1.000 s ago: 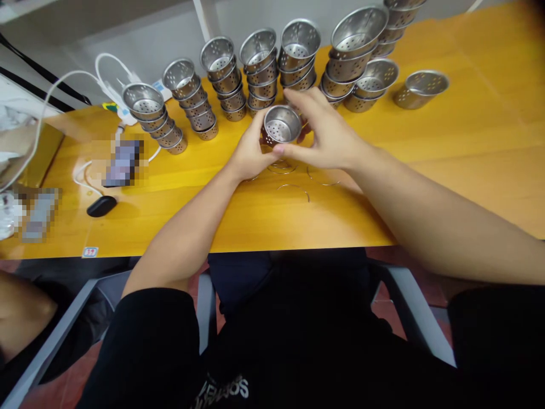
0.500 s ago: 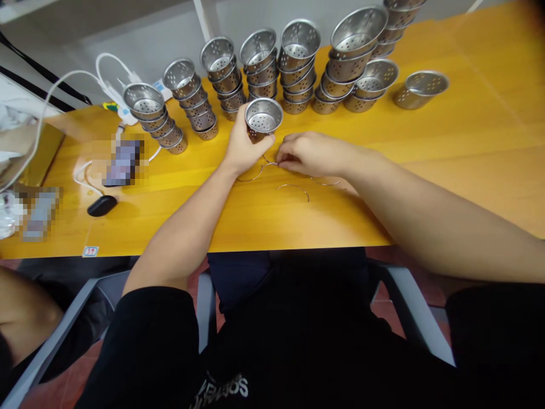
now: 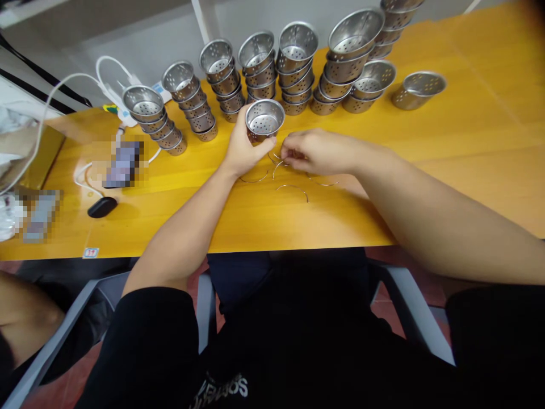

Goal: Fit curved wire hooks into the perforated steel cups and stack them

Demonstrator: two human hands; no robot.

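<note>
Fingers of your right hand (image 3: 317,152) have now pinched a wire ring (image 3: 279,162) up off the yellow table (image 3: 447,142), just beside the perforated steel cup (image 3: 264,119) your left hand (image 3: 242,150) still grips upright, near the cup stacks (image 3: 264,68).

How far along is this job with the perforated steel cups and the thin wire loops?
Nothing visibly finished yet: no cup in the stacked perforated steel cups at the back of the yellow wooden table shows a wire fitted. In hand: the left hand holds one perforated steel cup, and the right hand pinches a thin wire loop. Left: other wire loops lie loose, plus every stack.
</note>
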